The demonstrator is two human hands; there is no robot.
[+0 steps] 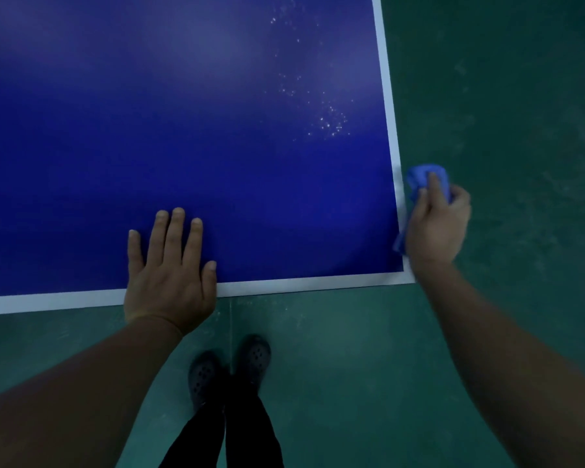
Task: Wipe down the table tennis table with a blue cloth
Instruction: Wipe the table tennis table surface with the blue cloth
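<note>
Head view, looking down over the near right corner of the table tennis table (217, 146).

Left hand (169, 275): laid flat, palm down, on the blue surface at about 7 o'clock from frame centre. Fingers straight and slightly spread, pointing toward 12 o'clock; thumb out toward 3 o'clock. The heel of the hand covers the white edge line (301, 285) along the near side. It holds nothing. The forearm runs back toward 8 o'clock.

Right hand (436, 224): at about 3 o'clock from the left hand, just off the table's right side near the corner. Fingers are curled round a bunched blue cloth (423, 179); the thumb lies over the cloth, pointing to 12 o'clock. Part of the cloth shows above the fingers, and a smaller part shows below the hand at its 7 o'clock side, against the table's edge. Whether the cloth touches the edge itself I cannot tell. The forearm runs back toward 5 o'clock.

Table surface: a scatter of pale specks (328, 123) at about 1 o'clock from frame centre, near the right white line.

No containers seen.

Below the near edge: green floor (504, 96), two dark perforated clogs (230, 369) and dark trouser legs at 6 o'clock.
</note>
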